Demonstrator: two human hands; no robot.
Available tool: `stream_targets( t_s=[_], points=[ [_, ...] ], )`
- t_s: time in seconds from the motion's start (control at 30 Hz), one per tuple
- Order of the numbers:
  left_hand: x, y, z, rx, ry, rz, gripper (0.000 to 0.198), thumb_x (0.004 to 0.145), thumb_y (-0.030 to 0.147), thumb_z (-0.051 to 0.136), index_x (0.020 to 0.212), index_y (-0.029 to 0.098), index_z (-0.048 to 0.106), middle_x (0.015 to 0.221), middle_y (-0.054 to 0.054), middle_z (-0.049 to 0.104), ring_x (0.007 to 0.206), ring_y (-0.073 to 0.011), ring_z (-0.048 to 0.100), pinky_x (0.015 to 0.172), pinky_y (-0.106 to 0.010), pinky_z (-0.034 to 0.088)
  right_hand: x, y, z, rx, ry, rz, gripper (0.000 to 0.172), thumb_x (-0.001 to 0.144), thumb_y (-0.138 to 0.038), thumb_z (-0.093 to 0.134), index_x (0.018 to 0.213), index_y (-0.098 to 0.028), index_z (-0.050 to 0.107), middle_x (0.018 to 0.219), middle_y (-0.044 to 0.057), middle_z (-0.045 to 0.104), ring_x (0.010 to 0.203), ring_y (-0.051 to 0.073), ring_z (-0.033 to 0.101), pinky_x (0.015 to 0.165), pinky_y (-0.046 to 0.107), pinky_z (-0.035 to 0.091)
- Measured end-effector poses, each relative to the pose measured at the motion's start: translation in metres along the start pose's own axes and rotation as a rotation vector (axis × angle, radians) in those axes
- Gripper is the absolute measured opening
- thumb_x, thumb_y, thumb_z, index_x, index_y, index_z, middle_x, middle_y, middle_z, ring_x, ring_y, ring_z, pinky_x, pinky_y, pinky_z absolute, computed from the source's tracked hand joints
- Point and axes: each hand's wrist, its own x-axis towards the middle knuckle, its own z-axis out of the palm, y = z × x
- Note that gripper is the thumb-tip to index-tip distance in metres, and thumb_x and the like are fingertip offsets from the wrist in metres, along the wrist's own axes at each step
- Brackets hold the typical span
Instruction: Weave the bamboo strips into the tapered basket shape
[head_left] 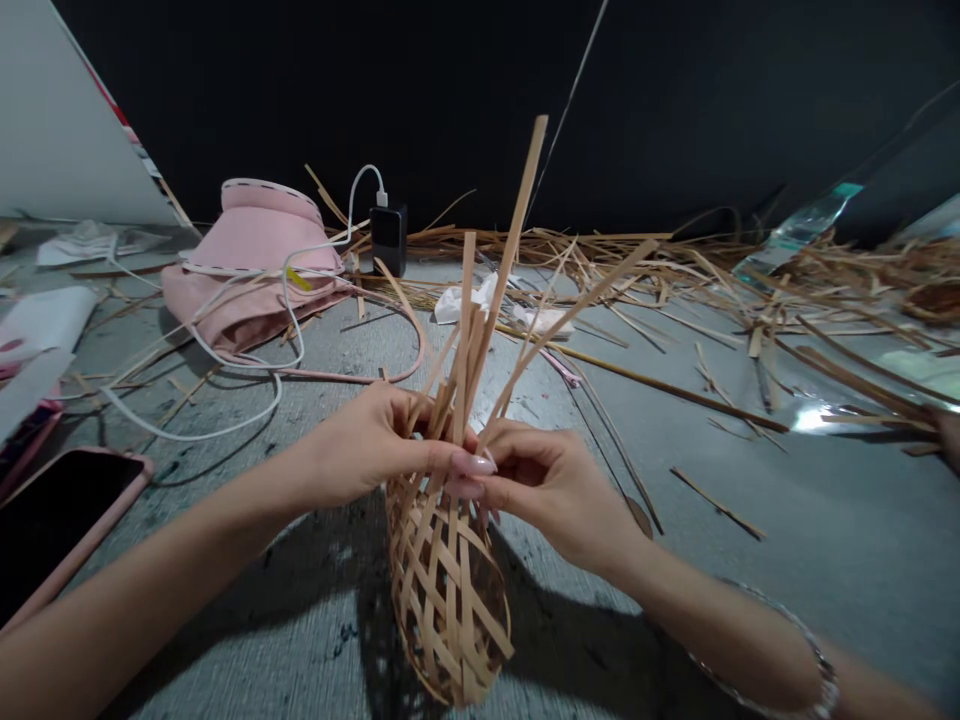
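You hold a tapered, open-weave basket of pale bamboo strips [450, 610] by its narrowing neck, low over the grey concrete floor [757, 520], with its rounded base toward you; you cannot tell whether the base touches the floor. Your left hand [367, 445] and your right hand [547, 490] close on the neck from opposite sides, fingers pinching the weave, and this grip appears to keep the long loose bamboo ends [469, 320] bunched upright rather than springing apart. Beyond them, a long brown bamboo strip [660, 380] lies on the floor to the right, and a tangle of dry bamboo offcuts [600, 262] spreads along the far edge, around a clear plastic bottle [799, 225]. At the far left, a pink stitched fabric pouch [251, 265] sits near a black charger [388, 238], whose white cable [289, 320] loops across the floor. A pink-cased smartphone [60, 530] lies at the left edge, beside your left arm.
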Motion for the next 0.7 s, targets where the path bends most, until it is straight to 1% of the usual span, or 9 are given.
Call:
stream_targets(
  t_s=[0.13,0.23,0.37,0.5,0.6,0.7],
  points=[
    [-0.0001,-0.0004,0.0002,-0.003,0.007,-0.017,0.009,0.072,0.022,0.074,0.08,0.019,0.075,0.075,0.002,0.072,0.072,-0.0123,0.063,0.069,-0.022,0.047,-0.0009,-0.0017,0.0004,0.044,-0.011,0.019,0.028,0.068,-0.039,0.081,0.062,-0.016,0.066,0.069,0.0,0.058,0.057,0.01,0.056,0.05,0.024,0.048],
    [0.0001,-0.0001,0.0007,0.006,0.024,-0.002,0.01,0.071,0.023,0.074,0.079,0.017,0.075,0.076,0.001,0.071,0.071,-0.0133,0.063,0.068,-0.023,0.048,-0.0004,-0.0026,0.0013,0.061,-0.002,0.009,0.024,0.068,-0.034,0.082,0.063,-0.016,0.067,0.069,-0.001,0.059,0.057,0.009,0.056,0.05,0.022,0.048],
    [-0.0003,0.0015,0.0016,0.044,0.035,0.023,0.008,0.072,0.022,0.074,0.078,0.017,0.075,0.073,0.001,0.07,0.069,-0.0114,0.061,0.066,-0.021,0.046,0.0008,-0.0009,0.0016,0.067,0.0,0.009,0.022,0.068,-0.032,0.082,0.063,-0.017,0.068,0.068,-0.001,0.059,0.056,0.009,0.056,0.049,0.022,0.048],
    [-0.0003,0.0025,0.0026,0.008,0.031,0.019,0.008,0.07,0.017,0.075,0.078,0.018,0.075,0.071,0.003,0.069,0.069,-0.0106,0.061,0.067,-0.02,0.047,0.0011,0.0006,0.001,0.088,-0.007,0.024,0.023,0.068,-0.034,0.083,0.063,-0.017,0.068,0.069,-0.001,0.059,0.053,0.008,0.056,0.048,0.022,0.049],
    [-0.0002,0.0019,0.0029,-0.005,0.023,0.029,0.006,0.072,0.019,0.074,0.078,0.018,0.074,0.072,0.003,0.069,0.07,-0.0102,0.061,0.068,-0.02,0.048,0.0013,0.0,0.0009,0.067,-0.006,0.019,0.023,0.068,-0.033,0.083,0.063,-0.017,0.068,0.068,-0.001,0.059,0.051,0.008,0.055,0.047,0.022,0.049],
    [-0.0004,0.0006,0.0031,0.007,0.043,0.027,0.006,0.073,0.022,0.074,0.078,0.018,0.074,0.072,0.003,0.069,0.069,-0.0104,0.062,0.066,-0.021,0.047,0.0019,-0.0015,0.0014,0.077,-0.007,0.014,0.023,0.066,-0.033,0.083,0.061,-0.017,0.067,0.067,-0.001,0.059,0.051,0.008,0.056,0.046,0.022,0.049]
  ],
)
